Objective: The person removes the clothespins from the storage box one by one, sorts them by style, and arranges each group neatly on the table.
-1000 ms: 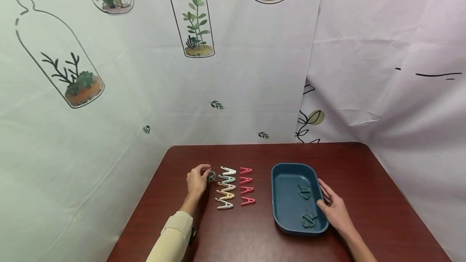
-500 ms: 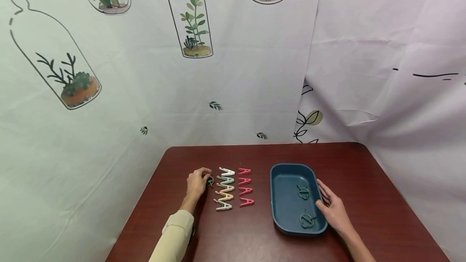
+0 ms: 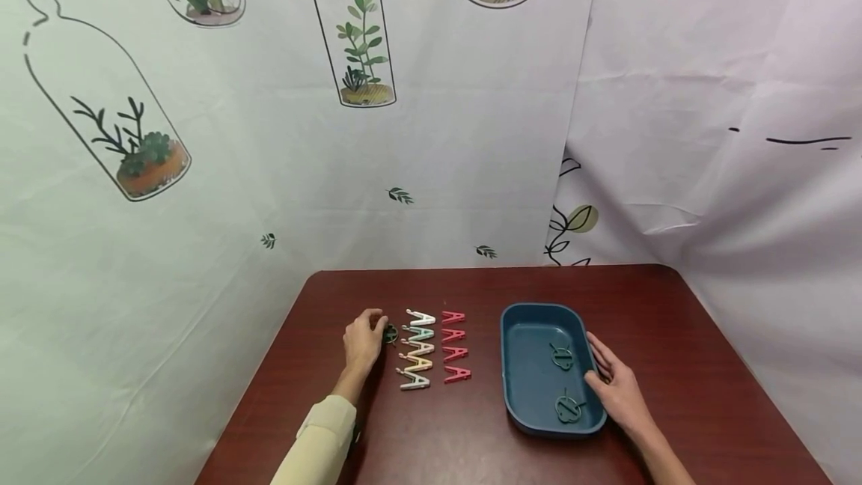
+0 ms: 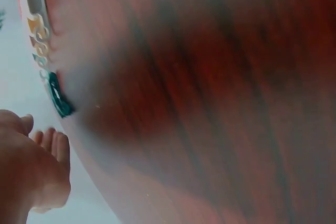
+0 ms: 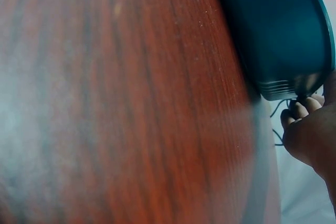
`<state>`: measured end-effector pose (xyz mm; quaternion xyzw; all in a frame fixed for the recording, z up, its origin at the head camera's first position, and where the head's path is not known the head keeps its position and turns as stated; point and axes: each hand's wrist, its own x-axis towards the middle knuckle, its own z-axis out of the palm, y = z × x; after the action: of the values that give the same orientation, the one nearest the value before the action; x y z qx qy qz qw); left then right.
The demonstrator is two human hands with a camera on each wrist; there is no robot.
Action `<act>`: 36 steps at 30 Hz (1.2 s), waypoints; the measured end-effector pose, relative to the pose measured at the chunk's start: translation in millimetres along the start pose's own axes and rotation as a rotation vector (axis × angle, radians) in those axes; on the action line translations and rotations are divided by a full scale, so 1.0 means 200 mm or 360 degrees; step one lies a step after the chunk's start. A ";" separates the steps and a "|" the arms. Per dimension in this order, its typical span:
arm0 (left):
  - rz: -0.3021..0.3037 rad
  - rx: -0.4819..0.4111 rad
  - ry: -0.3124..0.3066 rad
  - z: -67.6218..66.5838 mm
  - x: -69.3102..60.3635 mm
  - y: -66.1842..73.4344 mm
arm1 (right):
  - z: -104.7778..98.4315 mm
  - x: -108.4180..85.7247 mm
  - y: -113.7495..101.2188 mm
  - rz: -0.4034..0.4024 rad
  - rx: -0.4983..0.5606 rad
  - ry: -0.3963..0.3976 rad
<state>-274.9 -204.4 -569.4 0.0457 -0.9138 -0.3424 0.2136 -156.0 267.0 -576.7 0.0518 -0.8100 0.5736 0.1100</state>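
Note:
My left hand (image 3: 364, 338) is beside a small dark green ring-shaped piece (image 3: 390, 333) on the table's left part. In the left wrist view the green piece (image 4: 59, 95) lies on the wood, with a gap between it and the hand (image 4: 39, 163). My right hand (image 3: 621, 389) holds the right side of a blue rectangular tray (image 3: 517, 418), thumb at the rim and fingers along the outer wall. Two similar green ring-shaped pieces lie in the tray, one (image 3: 562, 356) behind the other (image 3: 569, 409). The right wrist view shows the tray's outer wall (image 5: 283, 35).
Right of the green piece runs a column of white, teal, cream and yellow clothespins (image 3: 417, 363). A second column of red clothespins (image 3: 456, 352) lies between it and the tray. Everything is on a dark red wooden table (image 3: 465, 440), with a printed cloth (image 3: 471, 171) hanging behind.
My left hand has let go of the green ring-shaped piece and drawn slightly left. The piece now lies beside the pale clothespins. My right hand and the tray stay put.

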 end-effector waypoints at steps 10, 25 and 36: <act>-0.0269 -0.0105 0.0002 -0.03 -0.09 0.06 | 0.00 0.00 0.01 0.0001 0.0002 0.0003; -0.0346 -0.0092 -0.0029 0.01 -0.15 0.06 | 0.00 0.00 0.01 -0.0002 0.0012 0.0005; -0.0314 -0.0053 -0.0023 0.02 -0.14 0.04 | 0.01 0.00 0.01 0.0009 -0.0006 0.0016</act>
<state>-251.0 -189.2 -576.8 0.1293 -0.9006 -0.3773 0.1729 -156.5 266.2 -578.1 0.0464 -0.8107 0.5727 0.1126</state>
